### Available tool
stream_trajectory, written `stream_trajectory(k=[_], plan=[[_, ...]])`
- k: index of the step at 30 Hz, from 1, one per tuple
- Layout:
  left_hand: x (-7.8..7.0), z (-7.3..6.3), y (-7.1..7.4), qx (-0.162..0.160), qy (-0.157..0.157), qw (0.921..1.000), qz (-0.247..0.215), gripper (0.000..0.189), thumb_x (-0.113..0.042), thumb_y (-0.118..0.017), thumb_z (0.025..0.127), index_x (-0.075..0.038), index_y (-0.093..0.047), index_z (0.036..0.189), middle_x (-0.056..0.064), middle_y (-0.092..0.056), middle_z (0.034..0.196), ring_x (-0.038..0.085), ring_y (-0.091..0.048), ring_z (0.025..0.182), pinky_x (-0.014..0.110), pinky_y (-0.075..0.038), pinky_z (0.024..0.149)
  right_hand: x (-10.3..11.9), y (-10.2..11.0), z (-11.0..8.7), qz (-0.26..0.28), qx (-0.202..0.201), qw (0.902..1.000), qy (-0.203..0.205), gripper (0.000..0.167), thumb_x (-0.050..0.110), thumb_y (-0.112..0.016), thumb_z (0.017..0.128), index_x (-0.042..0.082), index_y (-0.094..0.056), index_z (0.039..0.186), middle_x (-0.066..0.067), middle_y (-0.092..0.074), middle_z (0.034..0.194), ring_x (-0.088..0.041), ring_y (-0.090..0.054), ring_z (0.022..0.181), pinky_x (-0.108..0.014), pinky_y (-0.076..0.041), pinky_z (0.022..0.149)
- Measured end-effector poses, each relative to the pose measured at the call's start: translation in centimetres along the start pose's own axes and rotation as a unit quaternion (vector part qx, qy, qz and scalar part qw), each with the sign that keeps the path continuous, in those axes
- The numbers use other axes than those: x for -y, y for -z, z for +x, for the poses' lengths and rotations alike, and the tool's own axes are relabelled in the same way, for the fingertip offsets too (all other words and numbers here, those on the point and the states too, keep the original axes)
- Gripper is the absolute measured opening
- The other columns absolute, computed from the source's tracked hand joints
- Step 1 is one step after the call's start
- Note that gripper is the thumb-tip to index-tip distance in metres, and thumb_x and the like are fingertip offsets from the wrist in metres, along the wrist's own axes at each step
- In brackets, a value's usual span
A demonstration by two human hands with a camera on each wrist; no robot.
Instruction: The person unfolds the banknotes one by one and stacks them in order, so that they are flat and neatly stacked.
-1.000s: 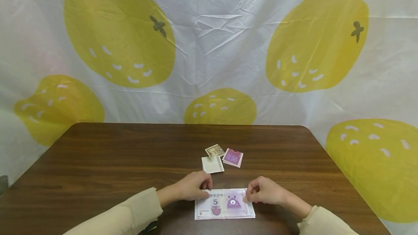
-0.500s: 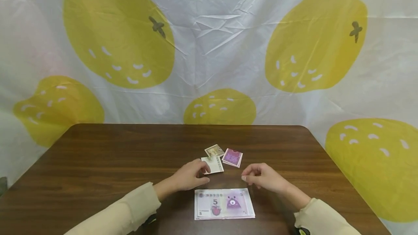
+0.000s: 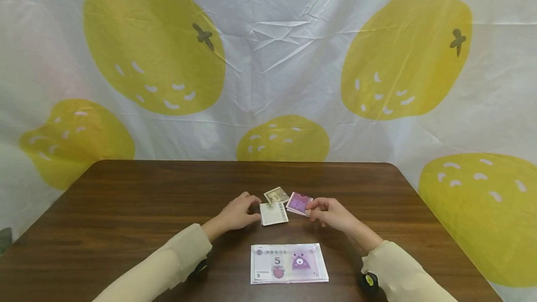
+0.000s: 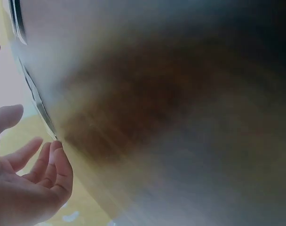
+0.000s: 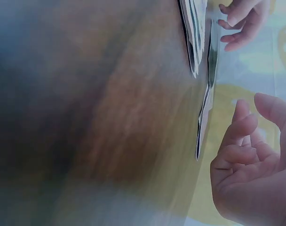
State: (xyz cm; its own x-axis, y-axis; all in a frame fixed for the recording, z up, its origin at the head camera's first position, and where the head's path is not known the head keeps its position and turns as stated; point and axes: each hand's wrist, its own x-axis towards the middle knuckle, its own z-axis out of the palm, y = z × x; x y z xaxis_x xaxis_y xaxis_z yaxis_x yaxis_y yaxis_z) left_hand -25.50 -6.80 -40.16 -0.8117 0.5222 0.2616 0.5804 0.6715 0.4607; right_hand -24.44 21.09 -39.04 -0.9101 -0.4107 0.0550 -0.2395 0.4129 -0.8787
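Three small folded play banknotes lie grouped mid-table in the head view: a pale one, a brownish one and a purple one. At the left edge of the pale banknote is my left hand, thumb and fingers apart. My right hand has its fingertips at the purple banknote's right corner; whether they touch it is unclear. The right wrist view shows that hand with thumb and fingers separated. Closer to me lies a flat stack of larger play banknotes, a purple 5 on top.
All the banknotes rest on a dark brown wooden table. Behind its far edge hangs a white curtain printed with yellow fruit. A dark wrist device shows at the right sleeve.
Both hands have left the large banknote stack and moved forward, the left to the pale banknote and the right to the purple one. The banknotes lie as before.
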Motion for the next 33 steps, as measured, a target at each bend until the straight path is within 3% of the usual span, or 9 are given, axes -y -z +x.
stream_trajectory(k=[10, 16, 25, 33], plan=[[0.1, 1.2, -0.1, 0.028, 0.029, 0.9991, 0.016, 0.037, -0.018, -0.064, 0.075, 0.002, -0.057, 0.105, 0.009, -0.048, 0.085, 0.019, -0.047, 0.071, 0.035, -0.040, 0.063, -0.3, -0.7, 1.8, 0.003, 0.009, 0.9999, -0.006, 0.025, 0.002, -0.060, 0.076, -0.010, -0.057, 0.098, -0.010, -0.057, 0.066, -0.011, -0.043, 0.047, -0.023, -0.037, 0.044], [0.1, 1.5, 0.0, 0.049, 0.027, 0.9982, 0.024, 0.039, -0.017, -0.065, 0.074, 0.004, -0.057, 0.107, 0.010, -0.047, 0.085, 0.020, -0.046, 0.074, 0.034, -0.039, 0.065, -0.7, -1.2, 2.6, -0.013, 0.014, 0.9998, -0.006, 0.025, 0.004, -0.063, 0.076, -0.008, -0.057, 0.097, -0.007, -0.055, 0.063, -0.012, -0.044, 0.047, -0.023, -0.037, 0.044], [-0.1, 1.7, 0.1, 0.060, 0.026, 0.9972, 0.037, 0.046, -0.021, -0.071, 0.071, 0.004, -0.058, 0.108, 0.011, -0.046, 0.088, 0.022, -0.048, 0.076, 0.035, -0.040, 0.070, -0.4, -1.7, 3.4, -0.035, 0.021, 0.9991, 0.010, 0.030, 0.004, -0.064, 0.076, -0.010, -0.056, 0.102, -0.001, -0.051, 0.062, -0.012, -0.044, 0.046, -0.026, -0.039, 0.044], [-0.2, 1.6, -0.1, 0.061, 0.045, 0.9970, 0.017, 0.037, -0.018, -0.073, 0.069, -0.003, -0.058, 0.100, 0.008, -0.045, 0.089, 0.022, -0.048, 0.078, 0.037, -0.040, 0.072, -0.1, -2.3, 3.3, -0.052, 0.025, 0.9983, -0.002, 0.033, 0.007, -0.068, 0.074, -0.007, -0.058, 0.103, -0.003, -0.051, 0.062, -0.012, -0.045, 0.046, -0.028, -0.040, 0.044]])
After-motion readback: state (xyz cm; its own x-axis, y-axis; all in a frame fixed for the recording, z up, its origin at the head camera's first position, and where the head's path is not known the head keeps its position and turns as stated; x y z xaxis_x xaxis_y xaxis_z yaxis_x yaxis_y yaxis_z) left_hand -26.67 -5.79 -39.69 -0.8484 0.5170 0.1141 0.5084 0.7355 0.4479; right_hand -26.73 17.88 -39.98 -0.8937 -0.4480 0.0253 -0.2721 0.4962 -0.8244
